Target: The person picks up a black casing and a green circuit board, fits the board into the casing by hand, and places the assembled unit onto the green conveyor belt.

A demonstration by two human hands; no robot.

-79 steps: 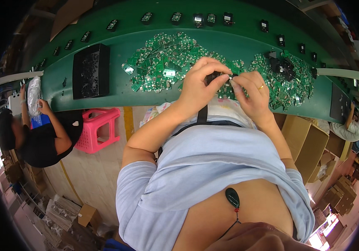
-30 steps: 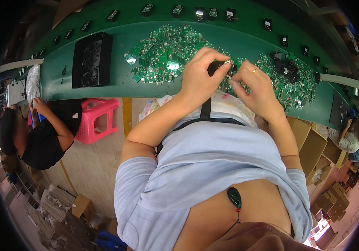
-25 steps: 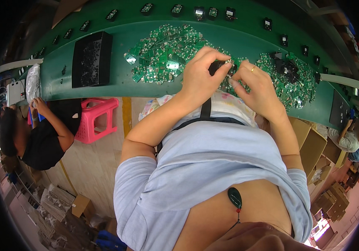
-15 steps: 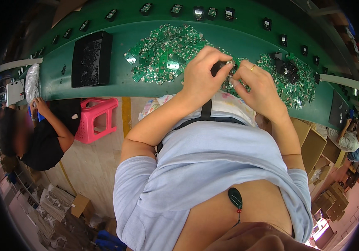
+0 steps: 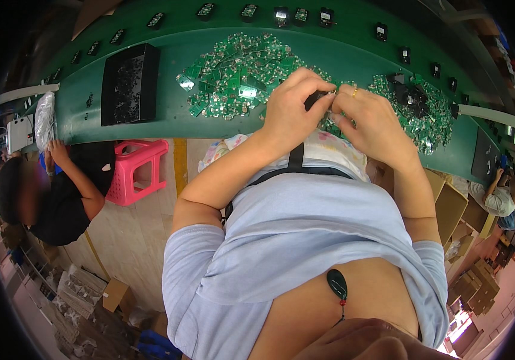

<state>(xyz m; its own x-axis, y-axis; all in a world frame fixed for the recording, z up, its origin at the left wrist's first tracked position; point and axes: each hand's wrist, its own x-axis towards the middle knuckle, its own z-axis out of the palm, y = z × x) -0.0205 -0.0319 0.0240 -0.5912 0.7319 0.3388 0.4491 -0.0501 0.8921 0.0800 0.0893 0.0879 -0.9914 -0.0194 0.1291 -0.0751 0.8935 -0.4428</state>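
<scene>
My left hand (image 5: 293,107) is closed around a small black plastic housing (image 5: 314,99), pinched between thumb and fingers at the table's near side. My right hand (image 5: 370,123), with a ring on one finger, meets it from the right. Its fingertips press together at the housing's right end; what they pinch is too small and hidden to tell. Behind my left hand spreads a heap of green circuit boards (image 5: 227,75). A second heap of boards (image 5: 428,129) lies to the right of my right hand, with several black plastic parts (image 5: 413,96) on top.
A black open tray (image 5: 110,90) of small black parts stands left on the green table (image 5: 170,114). Beyond runs a belt (image 5: 179,23) with spaced black units (image 5: 326,17). A pink stool (image 5: 131,174) and a co-worker (image 5: 65,210) are at left, cardboard boxes (image 5: 449,210) at right.
My right hand has moved slightly left and up, its fingers closing in against my left fingertips. The units on the belt have shifted a little to the left.
</scene>
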